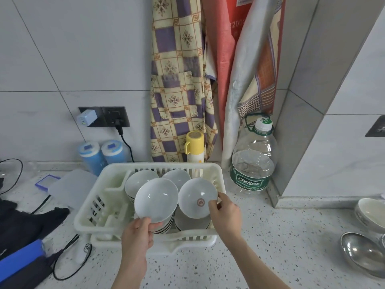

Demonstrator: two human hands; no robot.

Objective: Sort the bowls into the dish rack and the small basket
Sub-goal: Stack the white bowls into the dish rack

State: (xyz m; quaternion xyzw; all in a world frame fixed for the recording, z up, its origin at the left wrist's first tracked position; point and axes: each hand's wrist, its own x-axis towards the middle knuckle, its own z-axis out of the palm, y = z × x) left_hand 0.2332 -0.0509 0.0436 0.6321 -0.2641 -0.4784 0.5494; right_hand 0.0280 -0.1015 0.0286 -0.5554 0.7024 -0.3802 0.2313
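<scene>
Hands: two white bowls are held tilted over the dish rack (87,217).
Left hand (136,234): the near rim of the plain white bowl (156,200) is pinched.
Right hand (226,213): the right rim of the bowl with a round red mark (196,198) is gripped.
Rack: stacked bowls (141,181) are stood inside, on the speckled surface (281,236).
Right of rack: a Cestbon water bottle (253,161) is stood against the wall.

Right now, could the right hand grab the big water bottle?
Probably not yet. The right hand is pinching a white bowl over the dish rack. The water bottle stands just beyond the rack with nothing blocking it, so it would need to set the bowl down first.
</scene>
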